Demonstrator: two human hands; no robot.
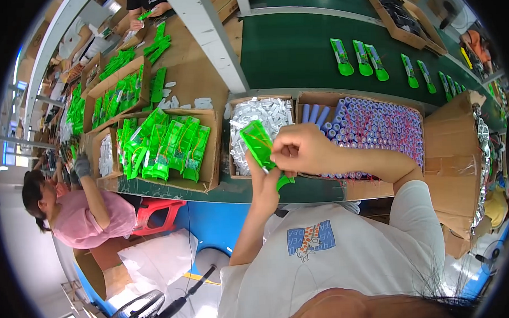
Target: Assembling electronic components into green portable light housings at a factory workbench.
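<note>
A bright green plastic casing (256, 141) with thin wires inside it is held up over the front of the bench. My left hand (263, 184) grips it from below, fingers closed around its lower part. My right hand (303, 148) bends over the same casing, thumb and fingertips pinched together close to its wires. What that pinch holds is too small to make out. Behind the casing stands a carton of small white plastic parts (267, 111). Purple cylindrical battery cells (379, 124) with red wires fill the box beyond my right forearm.
At the left stands a cardboard box (212, 170) of green casings with circuit boards. Farther back, several green casings (341, 58) lie spaced on the dark green conveyor (290, 45). A white metal post (211, 43) rises behind the boxes. A co-worker (94, 212) sits at the left.
</note>
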